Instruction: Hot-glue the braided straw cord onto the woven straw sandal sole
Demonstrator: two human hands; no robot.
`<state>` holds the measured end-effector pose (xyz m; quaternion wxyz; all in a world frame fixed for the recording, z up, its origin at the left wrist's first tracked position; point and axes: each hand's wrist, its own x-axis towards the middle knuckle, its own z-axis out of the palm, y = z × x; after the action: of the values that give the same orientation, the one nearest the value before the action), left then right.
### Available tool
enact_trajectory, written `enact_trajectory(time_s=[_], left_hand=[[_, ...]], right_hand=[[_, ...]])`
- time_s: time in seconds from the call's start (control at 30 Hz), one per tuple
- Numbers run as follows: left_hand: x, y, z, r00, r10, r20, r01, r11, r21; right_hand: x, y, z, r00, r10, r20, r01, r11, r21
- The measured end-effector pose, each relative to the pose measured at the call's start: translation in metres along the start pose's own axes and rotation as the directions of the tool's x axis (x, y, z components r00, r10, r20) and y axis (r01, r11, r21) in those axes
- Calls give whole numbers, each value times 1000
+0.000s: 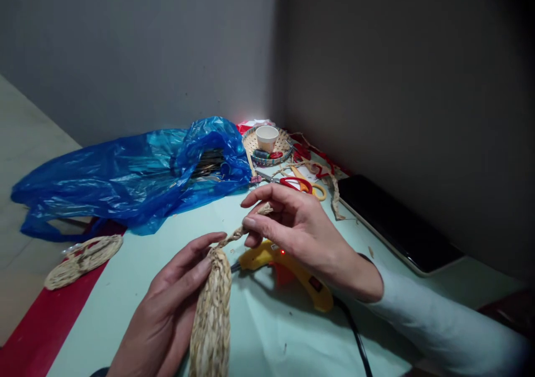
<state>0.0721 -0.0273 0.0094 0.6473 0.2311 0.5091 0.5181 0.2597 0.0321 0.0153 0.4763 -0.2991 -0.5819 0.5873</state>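
My left hand (175, 293) grips the upper end of a woven straw piece (213, 310), made of flat braided rows and hanging toward the bottom edge of the view. From its top runs a thin twisted straw strand (236, 235). My right hand (288, 221) pinches that strand between thumb and fingers, up and to the right of the left hand. Under the right hand, a yellow glue gun (259, 257) with an orange trigger and a lit red light lies on the table, its nozzle pointing left. The lower part of the woven piece is out of view.
A blue plastic bag (137, 170) of dark sticks lies at the back left, near a coiled straw piece (83, 260). Red-handled scissors (296, 184), a round basket (246, 143) with a white cup (267, 137) and a black phone-like slab (397, 221) are beyond my hands. A cord (355, 332) trails right.
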Motion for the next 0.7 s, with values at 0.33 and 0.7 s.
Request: enact_trajectory(time_s=[0.33, 0.7], left_hand=[[7, 9, -1, 980, 63, -187, -84, 990, -110], [4, 18, -9, 975, 83, -204, -116, 981, -157]], right_hand=[[-10, -28, -22, 999, -47, -7, 29, 704, -709], [-60, 9, -22, 942, 328, -69, -180, 322, -930]])
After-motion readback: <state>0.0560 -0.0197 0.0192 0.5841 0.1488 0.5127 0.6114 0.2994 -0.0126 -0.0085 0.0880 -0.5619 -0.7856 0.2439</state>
